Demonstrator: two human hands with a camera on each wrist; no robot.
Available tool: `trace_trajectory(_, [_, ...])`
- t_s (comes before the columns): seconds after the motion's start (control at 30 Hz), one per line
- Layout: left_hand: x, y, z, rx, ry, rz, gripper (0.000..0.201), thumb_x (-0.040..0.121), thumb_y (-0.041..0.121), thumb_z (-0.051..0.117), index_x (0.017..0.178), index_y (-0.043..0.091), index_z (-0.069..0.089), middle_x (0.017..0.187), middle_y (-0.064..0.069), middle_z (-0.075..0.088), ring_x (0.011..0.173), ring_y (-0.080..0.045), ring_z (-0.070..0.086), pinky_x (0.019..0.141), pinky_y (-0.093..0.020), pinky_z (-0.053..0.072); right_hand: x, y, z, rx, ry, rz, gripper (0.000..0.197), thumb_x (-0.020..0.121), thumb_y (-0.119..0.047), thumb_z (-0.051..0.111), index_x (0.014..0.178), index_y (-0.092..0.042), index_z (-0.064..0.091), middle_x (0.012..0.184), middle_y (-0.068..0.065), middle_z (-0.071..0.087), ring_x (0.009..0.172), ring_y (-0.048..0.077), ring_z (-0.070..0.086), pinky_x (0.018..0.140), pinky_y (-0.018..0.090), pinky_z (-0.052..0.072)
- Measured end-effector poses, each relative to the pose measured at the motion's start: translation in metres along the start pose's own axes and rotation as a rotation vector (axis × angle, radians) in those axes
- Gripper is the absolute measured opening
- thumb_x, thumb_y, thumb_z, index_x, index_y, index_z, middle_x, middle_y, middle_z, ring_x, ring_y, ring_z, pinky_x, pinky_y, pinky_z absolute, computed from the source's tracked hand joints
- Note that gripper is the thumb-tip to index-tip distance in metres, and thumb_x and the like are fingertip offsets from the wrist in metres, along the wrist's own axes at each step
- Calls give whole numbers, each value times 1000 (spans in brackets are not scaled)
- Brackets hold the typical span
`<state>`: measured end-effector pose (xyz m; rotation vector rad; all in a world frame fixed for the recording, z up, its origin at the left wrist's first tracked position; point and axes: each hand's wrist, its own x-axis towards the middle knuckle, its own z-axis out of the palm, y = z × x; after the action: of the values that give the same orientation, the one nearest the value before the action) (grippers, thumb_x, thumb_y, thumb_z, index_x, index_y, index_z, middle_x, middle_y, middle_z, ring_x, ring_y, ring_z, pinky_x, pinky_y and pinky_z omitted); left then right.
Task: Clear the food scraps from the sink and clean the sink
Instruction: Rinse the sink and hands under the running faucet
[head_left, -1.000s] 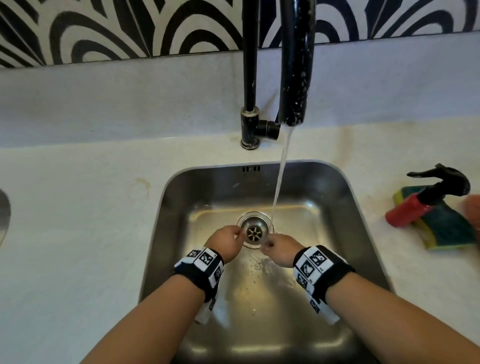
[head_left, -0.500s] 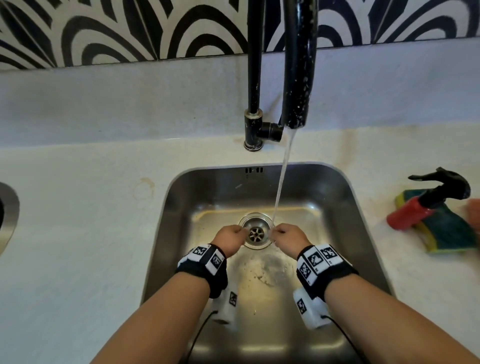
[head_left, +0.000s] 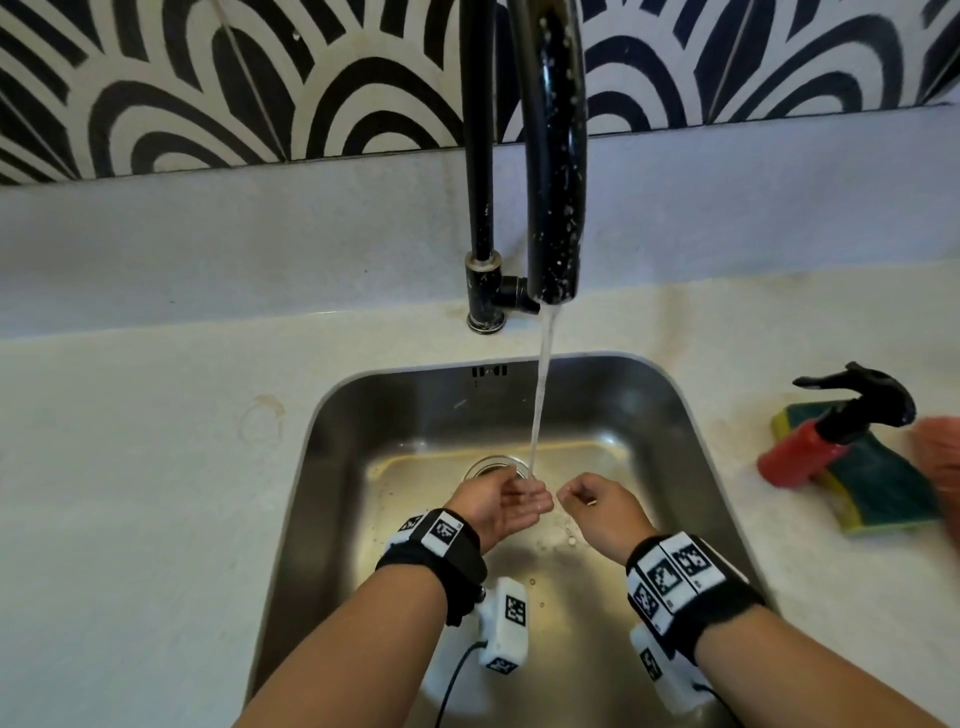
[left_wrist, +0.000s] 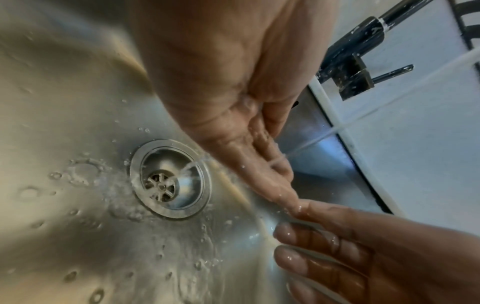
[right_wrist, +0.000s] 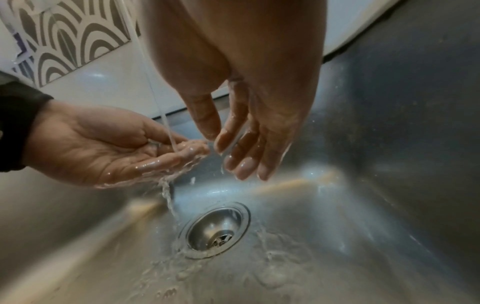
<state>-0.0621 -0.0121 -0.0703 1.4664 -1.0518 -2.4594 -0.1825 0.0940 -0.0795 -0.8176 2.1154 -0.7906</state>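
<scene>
The steel sink (head_left: 670, 447) is wet, and its round drain (left_wrist: 170, 179) lies open on the floor. Water (head_left: 540, 405) runs from the black faucet (head_left: 556, 156) onto my left hand (head_left: 511, 501). That hand is held palm up over the drain, fingers nearly straight, and the water spills off its fingers (right_wrist: 182, 152) into the drain (right_wrist: 215, 232). My right hand (head_left: 589, 501) hangs just to its right, wet fingers (right_wrist: 244, 162) pointing down and relaxed, holding nothing. A few pale specks (head_left: 571, 540) lie on the sink floor.
A red spray bottle with a black trigger (head_left: 810, 447) lies on a green and yellow sponge (head_left: 872, 488) on the white counter (head_left: 156, 467) to the right of the sink. Something orange-pink (head_left: 940, 457) shows at the right edge. Patterned tiles back the counter.
Both hands were curled at the drain rim. They have lifted off it, and the left hand has turned palm up under the stream.
</scene>
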Motion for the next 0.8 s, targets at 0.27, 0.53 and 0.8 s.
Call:
trace_trajectory(0.27, [2, 2, 4, 56, -42, -35, 43, 101, 28, 35, 74, 6, 60, 62, -6, 68, 54, -11, 66, 47, -18, 49, 1, 9, -5, -4, -48, 44, 14, 89, -22, 59, 76, -27, 59, 86, -1, 67, 88, 23, 65, 86, 34, 51])
trace_trajectory(0.53, [2, 19, -55, 706, 335, 208, 47, 99, 29, 42, 64, 8, 65, 49, -2, 64, 51, -16, 63, 58, -25, 51, -6, -17, 15, -138, -236, -41, 10, 91, -26, 56, 82, -26, 60, 96, -3, 65, 90, 15, 60, 74, 22, 44])
trace_trajectory(0.8, [-2, 19, -97, 1360, 490, 268, 37, 98, 22, 41, 131, 12, 53, 140, -7, 49, 127, -24, 47, 106, -28, 35, -3, -45, 27, -163, -230, -74, 26, 94, -27, 50, 93, -7, 68, 105, 9, 68, 98, 26, 63, 88, 34, 48])
